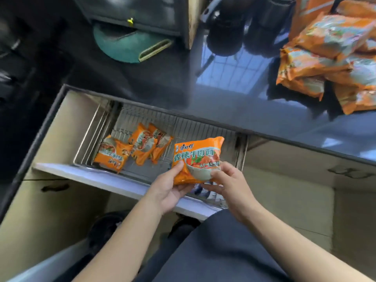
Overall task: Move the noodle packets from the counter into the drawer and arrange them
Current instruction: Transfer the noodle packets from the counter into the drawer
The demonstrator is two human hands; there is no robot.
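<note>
An orange noodle packet (197,157) is held face up over the front right part of the open drawer (87,176). My left hand (171,190) grips its lower left corner, thumb on top. My right hand (230,186) pinches its lower right edge. Three more orange packets lie on the wire rack inside the drawer: one at the left (113,153), and two leaning together (142,143) (160,143) in the middle. A pile of several orange packets (329,64) sits on the dark counter (234,102) at the upper right.
A green cap (128,43) lies on the counter at the back left beneath a dark box. Two dark cylindrical containers (244,29) stand at the back centre. Closed cabinet doors (284,190) flank the drawer. My dark clothing fills the lower middle.
</note>
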